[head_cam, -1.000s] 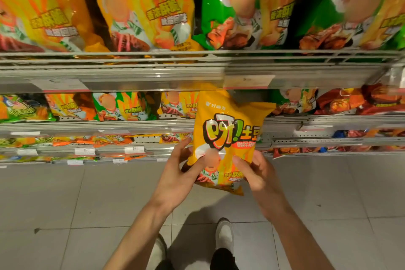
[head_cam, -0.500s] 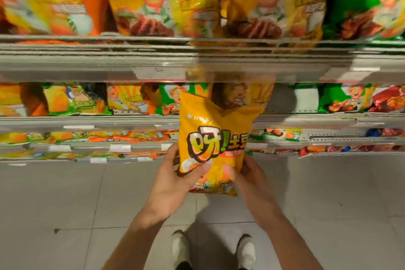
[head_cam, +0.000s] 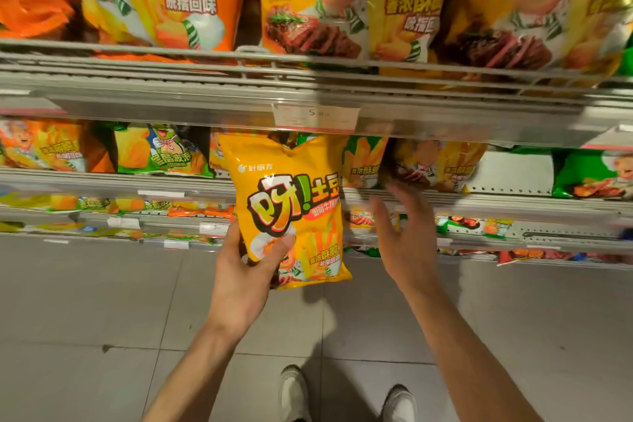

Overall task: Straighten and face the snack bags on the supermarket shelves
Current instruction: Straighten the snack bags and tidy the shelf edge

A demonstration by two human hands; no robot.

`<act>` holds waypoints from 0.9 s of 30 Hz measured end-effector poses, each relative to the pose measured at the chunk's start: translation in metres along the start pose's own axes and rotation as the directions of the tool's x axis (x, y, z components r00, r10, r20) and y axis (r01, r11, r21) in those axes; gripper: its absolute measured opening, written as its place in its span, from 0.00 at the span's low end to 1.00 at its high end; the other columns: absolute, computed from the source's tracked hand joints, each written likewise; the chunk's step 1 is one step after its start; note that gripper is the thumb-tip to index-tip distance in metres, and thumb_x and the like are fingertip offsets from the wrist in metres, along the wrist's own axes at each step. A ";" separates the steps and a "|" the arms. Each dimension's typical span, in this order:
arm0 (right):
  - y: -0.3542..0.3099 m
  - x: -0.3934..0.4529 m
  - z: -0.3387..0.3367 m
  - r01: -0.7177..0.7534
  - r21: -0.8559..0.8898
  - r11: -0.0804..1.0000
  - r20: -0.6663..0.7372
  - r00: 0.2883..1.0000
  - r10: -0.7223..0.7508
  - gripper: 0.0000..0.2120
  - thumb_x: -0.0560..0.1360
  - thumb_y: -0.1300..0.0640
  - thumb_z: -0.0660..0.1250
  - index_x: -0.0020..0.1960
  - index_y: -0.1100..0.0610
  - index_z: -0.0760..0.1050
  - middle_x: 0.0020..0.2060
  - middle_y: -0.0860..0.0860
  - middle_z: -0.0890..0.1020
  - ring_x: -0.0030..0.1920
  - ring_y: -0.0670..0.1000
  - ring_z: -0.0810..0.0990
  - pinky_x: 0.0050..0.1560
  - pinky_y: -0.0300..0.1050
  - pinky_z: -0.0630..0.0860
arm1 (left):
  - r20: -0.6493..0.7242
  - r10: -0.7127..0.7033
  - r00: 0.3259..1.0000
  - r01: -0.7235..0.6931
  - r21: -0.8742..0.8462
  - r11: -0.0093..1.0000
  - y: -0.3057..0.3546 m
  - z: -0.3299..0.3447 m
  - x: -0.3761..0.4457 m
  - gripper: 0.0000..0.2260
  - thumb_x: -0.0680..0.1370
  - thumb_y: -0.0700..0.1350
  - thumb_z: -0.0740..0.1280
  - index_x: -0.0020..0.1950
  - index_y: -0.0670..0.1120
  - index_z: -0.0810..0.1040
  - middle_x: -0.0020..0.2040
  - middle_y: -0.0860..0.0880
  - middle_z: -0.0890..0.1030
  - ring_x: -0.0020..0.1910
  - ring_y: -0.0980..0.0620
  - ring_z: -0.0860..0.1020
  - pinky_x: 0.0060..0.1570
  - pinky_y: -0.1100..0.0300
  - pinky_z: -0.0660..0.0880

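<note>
A yellow snack bag (head_cam: 291, 202) with big cartoon lettering hangs upright in front of the middle shelf. My left hand (head_cam: 246, 271) grips its lower left corner, thumb across the front. My right hand (head_cam: 400, 236) is just right of the bag, off it, fingers spread and holding nothing. Behind that hand, yellow and green bags (head_cam: 435, 164) stand on the middle shelf. Large orange and yellow bags (head_cam: 346, 0) fill the top shelf.
The grey top shelf rail (head_cam: 308, 92) carries a price tag (head_cam: 315, 116) just above the held bag. Lower shelves (head_cam: 137, 216) hold more small bags. A gap (head_cam: 510, 171) shows on the middle shelf at right. My shoes (head_cam: 294, 390) stand on grey floor tiles.
My right hand has let go of the yellow bag and moved right, fingers spread. The left hand alone holds it now. The view has shifted closer to the shelves.
</note>
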State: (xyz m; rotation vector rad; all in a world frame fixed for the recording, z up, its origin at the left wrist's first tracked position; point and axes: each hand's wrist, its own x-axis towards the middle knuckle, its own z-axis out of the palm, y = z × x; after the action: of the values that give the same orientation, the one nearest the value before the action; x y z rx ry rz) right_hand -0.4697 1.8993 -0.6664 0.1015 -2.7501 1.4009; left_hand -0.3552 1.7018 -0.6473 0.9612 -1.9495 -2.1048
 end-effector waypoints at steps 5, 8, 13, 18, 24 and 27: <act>-0.014 0.037 0.018 0.037 -0.130 0.991 0.078 0.997 -0.027 0.26 0.80 0.49 0.69 0.73 0.62 0.73 0.68 0.58 0.78 0.70 0.58 0.73 0.72 0.57 0.68 | -0.012 0.022 1.000 -0.022 0.023 0.999 0.000 -0.005 0.003 0.21 0.70 0.51 0.77 0.62 0.52 0.79 0.52 0.53 0.88 0.49 0.52 0.87 0.38 0.55 0.84; -0.014 0.044 0.025 0.041 -0.141 0.989 0.120 0.992 -0.025 0.24 0.80 0.47 0.69 0.70 0.60 0.75 0.64 0.56 0.82 0.66 0.59 0.77 0.68 0.58 0.70 | -0.027 0.029 0.999 -0.028 0.020 0.999 0.001 -0.007 0.003 0.20 0.71 0.50 0.77 0.62 0.53 0.80 0.51 0.54 0.88 0.48 0.53 0.87 0.36 0.56 0.84; -0.011 0.049 0.024 -0.094 0.074 0.993 0.138 0.987 0.083 0.21 0.79 0.44 0.70 0.65 0.57 0.76 0.54 0.46 0.83 0.53 0.42 0.80 0.58 0.37 0.75 | -0.042 0.042 0.998 -0.042 0.007 0.999 0.008 -0.012 0.002 0.20 0.72 0.50 0.76 0.62 0.52 0.79 0.51 0.54 0.88 0.47 0.53 0.87 0.34 0.57 0.83; -0.018 0.057 0.020 -0.115 0.279 0.953 0.125 0.989 0.082 0.18 0.79 0.52 0.72 0.64 0.59 0.74 0.54 0.48 0.85 0.54 0.40 0.83 0.55 0.32 0.76 | -0.066 0.082 0.994 -0.079 0.042 0.996 0.017 -0.014 0.004 0.17 0.72 0.51 0.76 0.60 0.53 0.79 0.50 0.54 0.88 0.47 0.54 0.87 0.36 0.57 0.83; -0.030 0.050 0.010 -0.075 0.375 0.924 0.067 0.996 0.054 0.17 0.80 0.54 0.71 0.65 0.61 0.74 0.53 0.49 0.85 0.53 0.39 0.84 0.53 0.31 0.76 | -0.080 0.129 0.988 -0.125 0.055 0.991 0.024 -0.022 0.004 0.20 0.70 0.54 0.76 0.60 0.53 0.79 0.50 0.56 0.87 0.48 0.56 0.87 0.39 0.61 0.83; -0.032 0.043 0.002 -0.072 0.351 0.933 0.085 0.995 0.045 0.14 0.81 0.53 0.69 0.65 0.54 0.75 0.53 0.40 0.83 0.52 0.32 0.81 0.51 0.24 0.73 | -0.098 0.132 0.986 -0.126 0.063 0.990 0.023 -0.031 0.005 0.21 0.71 0.55 0.76 0.62 0.52 0.79 0.52 0.55 0.87 0.50 0.54 0.87 0.44 0.56 0.85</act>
State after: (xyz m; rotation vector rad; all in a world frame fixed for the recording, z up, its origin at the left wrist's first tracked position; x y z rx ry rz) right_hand -0.5098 1.8779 -0.6383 0.0894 -2.5414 1.9348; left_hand -0.3507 1.6693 -0.6263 0.9065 -1.9734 -1.9037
